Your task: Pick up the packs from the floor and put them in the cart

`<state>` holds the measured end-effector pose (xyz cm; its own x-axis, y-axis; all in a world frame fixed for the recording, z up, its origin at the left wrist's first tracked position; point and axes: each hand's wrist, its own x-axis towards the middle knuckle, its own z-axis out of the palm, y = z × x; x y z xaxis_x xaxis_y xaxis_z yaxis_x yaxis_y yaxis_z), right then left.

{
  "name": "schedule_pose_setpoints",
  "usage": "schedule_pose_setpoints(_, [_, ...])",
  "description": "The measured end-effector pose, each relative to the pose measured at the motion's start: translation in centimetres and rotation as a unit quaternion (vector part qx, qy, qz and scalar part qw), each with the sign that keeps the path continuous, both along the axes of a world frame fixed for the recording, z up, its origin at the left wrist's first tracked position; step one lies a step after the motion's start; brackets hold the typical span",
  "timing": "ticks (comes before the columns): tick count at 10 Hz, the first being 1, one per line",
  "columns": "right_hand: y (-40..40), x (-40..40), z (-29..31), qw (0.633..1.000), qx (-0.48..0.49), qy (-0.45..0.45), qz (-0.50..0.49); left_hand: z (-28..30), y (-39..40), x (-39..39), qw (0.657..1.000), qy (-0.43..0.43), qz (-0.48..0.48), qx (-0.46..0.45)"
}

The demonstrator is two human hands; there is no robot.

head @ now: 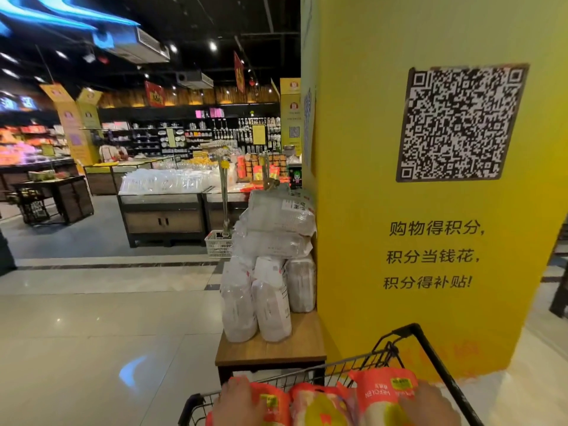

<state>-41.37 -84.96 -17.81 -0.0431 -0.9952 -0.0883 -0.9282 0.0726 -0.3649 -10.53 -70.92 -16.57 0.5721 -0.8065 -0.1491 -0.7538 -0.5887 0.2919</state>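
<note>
Three red-orange packs with yellow labels lie side by side at the bottom of the head view, over the black wire cart (pixel 427 339). My left hand (pixel 238 404) rests on the left pack (pixel 273 404), fingers curled over it. My right hand (pixel 430 405) lies on the right pack (pixel 384 392). The middle pack (pixel 319 407) sits between them, with no hand on it. The lower parts of the packs and the cart's basket are cut off by the frame edge.
A big yellow pillar (pixel 430 210) with a QR code stands right in front of the cart. Against its left side, a low wooden stand (pixel 276 348) holds stacked white sacks (pixel 270 272). Open tiled floor (pixel 92 333) lies to the left; display tables stand farther back.
</note>
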Motion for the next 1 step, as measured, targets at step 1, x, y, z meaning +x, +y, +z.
schedule_pose_setpoints(1, [-2.43,1.71,2.69,0.998,0.046,-0.007,0.039,4.65,-0.96,-0.77,0.996,-0.009,-0.049,-0.070])
